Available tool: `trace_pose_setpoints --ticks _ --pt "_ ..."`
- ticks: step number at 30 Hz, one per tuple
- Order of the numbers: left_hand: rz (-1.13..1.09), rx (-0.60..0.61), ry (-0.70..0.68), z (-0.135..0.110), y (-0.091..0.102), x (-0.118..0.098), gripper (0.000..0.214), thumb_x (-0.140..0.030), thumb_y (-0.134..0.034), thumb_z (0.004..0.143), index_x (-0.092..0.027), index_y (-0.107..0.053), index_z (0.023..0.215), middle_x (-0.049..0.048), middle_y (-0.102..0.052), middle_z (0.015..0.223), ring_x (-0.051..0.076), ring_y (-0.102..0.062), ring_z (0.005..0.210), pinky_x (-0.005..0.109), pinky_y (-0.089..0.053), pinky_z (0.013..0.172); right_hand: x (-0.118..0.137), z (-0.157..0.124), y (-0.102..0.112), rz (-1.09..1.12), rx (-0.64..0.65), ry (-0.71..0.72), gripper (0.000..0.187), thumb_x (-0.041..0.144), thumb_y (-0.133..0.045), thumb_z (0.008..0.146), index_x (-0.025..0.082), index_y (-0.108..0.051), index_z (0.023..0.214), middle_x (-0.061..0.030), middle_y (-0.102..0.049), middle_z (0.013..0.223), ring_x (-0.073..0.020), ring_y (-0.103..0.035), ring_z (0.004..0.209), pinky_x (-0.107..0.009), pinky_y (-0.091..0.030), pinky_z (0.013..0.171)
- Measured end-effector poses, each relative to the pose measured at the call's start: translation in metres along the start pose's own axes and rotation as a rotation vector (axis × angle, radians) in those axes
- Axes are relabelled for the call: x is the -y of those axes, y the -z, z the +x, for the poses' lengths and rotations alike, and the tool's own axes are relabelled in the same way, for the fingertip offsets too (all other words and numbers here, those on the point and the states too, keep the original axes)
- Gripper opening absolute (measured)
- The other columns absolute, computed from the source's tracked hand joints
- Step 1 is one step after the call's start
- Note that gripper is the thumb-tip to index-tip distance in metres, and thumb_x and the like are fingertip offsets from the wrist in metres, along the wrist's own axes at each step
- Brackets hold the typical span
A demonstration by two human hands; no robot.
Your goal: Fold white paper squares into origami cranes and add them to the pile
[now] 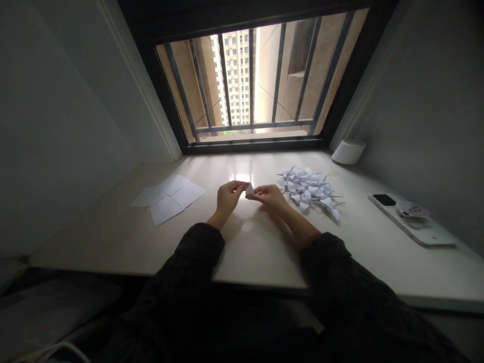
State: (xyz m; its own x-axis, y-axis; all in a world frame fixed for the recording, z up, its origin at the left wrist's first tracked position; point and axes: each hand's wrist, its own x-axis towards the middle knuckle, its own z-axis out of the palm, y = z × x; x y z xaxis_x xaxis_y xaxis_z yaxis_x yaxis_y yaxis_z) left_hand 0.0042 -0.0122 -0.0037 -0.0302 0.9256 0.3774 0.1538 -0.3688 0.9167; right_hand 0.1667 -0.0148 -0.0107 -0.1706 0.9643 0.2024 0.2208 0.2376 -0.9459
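Between my two hands is a small folded piece of white paper (249,190), raised a little above the white sill. My left hand (229,195) pinches its left side with thumb and fingertips. From the other side, my right hand (270,196) grips the same paper between thumb and fingers. Just right of my right hand lies a heap of folded white paper cranes (308,189). Several flat white paper squares (172,196) are spread out to the left of my left hand, some overlapping.
A phone (412,222) with a ring-like grip on its back lies at the right. A white cylindrical object (348,152) leans by the right wall. Behind the sill (249,252) is a dark-framed window (253,147) with bars outside.
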Motion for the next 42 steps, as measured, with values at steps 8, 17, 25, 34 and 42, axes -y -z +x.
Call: trace_pose_setpoints --ticks 8,17,25,34,42 --pt "-0.002 -0.086 0.068 -0.002 0.0 0.0 0.028 -0.045 -0.066 0.074 -0.018 -0.071 0.079 0.0053 -0.072 0.079 0.018 -0.066 0.076 0.029 -0.049 0.07 0.003 0.001 0.002 0.064 -0.024 -0.02 0.03 0.044 -0.078 0.058 0.018 -0.076 0.074 -0.0066 -0.073 0.071 -0.0199 -0.065 0.066 -0.027 -0.046 0.06" --pt "-0.084 0.087 -0.008 0.0 0.0 0.0 0.031 -0.04 -0.069 0.074 -0.02 -0.073 0.097 0.008 -0.072 0.097 0.02 -0.066 0.09 0.033 -0.049 0.081 0.011 -0.003 0.002 0.187 -0.033 -0.042 0.032 0.044 -0.079 0.056 0.017 -0.075 0.073 -0.0082 -0.073 0.07 -0.0214 -0.068 0.07 -0.031 -0.05 0.068" --pt "-0.109 0.025 0.039 -0.001 -0.001 0.001 0.027 -0.04 -0.072 0.07 -0.02 -0.075 0.087 0.0074 -0.073 0.091 0.021 -0.067 0.086 0.034 -0.051 0.076 0.014 -0.004 0.002 0.218 -0.045 -0.07 0.034 0.046 -0.079 0.056 0.016 -0.075 0.071 -0.0089 -0.073 0.07 -0.019 -0.066 0.068 -0.031 -0.049 0.069" --pt "-0.137 -0.037 0.087 -0.003 -0.002 -0.002 0.018 -0.031 -0.072 0.068 -0.018 -0.075 0.08 0.0067 -0.074 0.086 0.019 -0.067 0.081 0.034 -0.051 0.078 0.007 0.0 0.003 0.094 -0.057 -0.017 0.031 0.044 -0.079 0.057 0.018 -0.076 0.074 -0.0062 -0.073 0.069 -0.0204 -0.066 0.067 -0.03 -0.048 0.064" --pt "-0.139 -0.078 0.044 -0.003 -0.003 0.002 0.016 -0.028 -0.071 0.067 -0.019 -0.075 0.081 0.0048 -0.073 0.081 0.017 -0.066 0.075 0.033 -0.051 0.076 0.003 0.002 0.003 -0.019 -0.069 0.021 0.029 0.045 -0.074 0.063 0.02 -0.076 0.077 -0.0052 -0.073 0.072 -0.0204 -0.065 0.067 -0.03 -0.047 0.063"
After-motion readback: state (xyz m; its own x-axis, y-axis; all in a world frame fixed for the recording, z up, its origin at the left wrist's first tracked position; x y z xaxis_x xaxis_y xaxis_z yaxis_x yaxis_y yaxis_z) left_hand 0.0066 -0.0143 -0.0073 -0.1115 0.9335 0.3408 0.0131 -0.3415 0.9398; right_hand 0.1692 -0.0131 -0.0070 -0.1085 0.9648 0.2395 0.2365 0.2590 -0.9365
